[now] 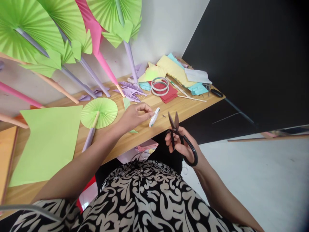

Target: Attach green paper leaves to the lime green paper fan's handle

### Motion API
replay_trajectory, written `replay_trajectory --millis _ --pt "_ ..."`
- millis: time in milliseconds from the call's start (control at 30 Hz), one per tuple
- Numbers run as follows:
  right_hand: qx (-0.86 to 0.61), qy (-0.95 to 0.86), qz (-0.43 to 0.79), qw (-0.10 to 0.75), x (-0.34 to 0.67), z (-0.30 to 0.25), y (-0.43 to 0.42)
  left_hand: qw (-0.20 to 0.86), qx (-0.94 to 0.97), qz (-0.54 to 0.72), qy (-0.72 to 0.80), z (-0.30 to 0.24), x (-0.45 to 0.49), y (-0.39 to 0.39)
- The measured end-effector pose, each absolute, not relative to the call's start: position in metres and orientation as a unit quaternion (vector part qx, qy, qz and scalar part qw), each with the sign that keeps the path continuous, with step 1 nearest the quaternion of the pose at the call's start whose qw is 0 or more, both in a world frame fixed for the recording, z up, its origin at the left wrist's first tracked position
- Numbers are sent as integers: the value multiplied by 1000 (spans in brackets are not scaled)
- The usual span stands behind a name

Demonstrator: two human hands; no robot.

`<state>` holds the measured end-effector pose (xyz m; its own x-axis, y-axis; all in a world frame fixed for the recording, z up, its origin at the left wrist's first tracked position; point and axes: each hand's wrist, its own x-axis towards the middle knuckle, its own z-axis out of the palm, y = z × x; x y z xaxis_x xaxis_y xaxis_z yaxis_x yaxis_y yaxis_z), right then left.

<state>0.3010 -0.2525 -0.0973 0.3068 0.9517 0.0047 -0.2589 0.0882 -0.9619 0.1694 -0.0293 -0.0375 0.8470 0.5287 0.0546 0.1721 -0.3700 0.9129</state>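
Note:
My left hand [137, 116] pinches the edge of a narrow roll of white tape [154, 117] just above the table. Black-handled scissors [176, 129] are in my right hand [185, 141], off the table's front edge, their blades slightly apart and pointing away from me. Left of my left hand lies a round green pleated paper fan [99, 112] with a purple and tan stick handle [90, 137]. Small green paper pieces [126, 103] are partly hidden behind my left hand.
A large green paper sheet [48, 145] covers the left of the wooden table [135, 141]. Finished green fans [29, 29] lean on the wall. More tape rolls [159, 86], red paper [170, 95], purple pleated paper [131, 91] and yellow paper [173, 69] lie at the back.

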Motion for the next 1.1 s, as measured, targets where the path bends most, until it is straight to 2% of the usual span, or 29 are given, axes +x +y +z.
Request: replay_trajectory --millis 167,300,433,600,867,1100 --pt "-632 -360 326 604 292 -85 -232 589 745 163 266 -31 170 -41" --pt "-673 -400 262 564 283 -87 -215 616 720 154 281 -23 169 -52" --pt "-681 -425 244 545 284 -92 -211 594 742 134 279 -20 162 -51" --pt "-665 -391 265 579 299 -86 -217 535 796 150 242 -23 152 -43" --pt "-655 -368 235 616 307 -83 -213 725 648 51 228 -36 145 -47" --pt "-651 -345 235 634 311 -70 -227 788 560 43 253 -40 140 -52"
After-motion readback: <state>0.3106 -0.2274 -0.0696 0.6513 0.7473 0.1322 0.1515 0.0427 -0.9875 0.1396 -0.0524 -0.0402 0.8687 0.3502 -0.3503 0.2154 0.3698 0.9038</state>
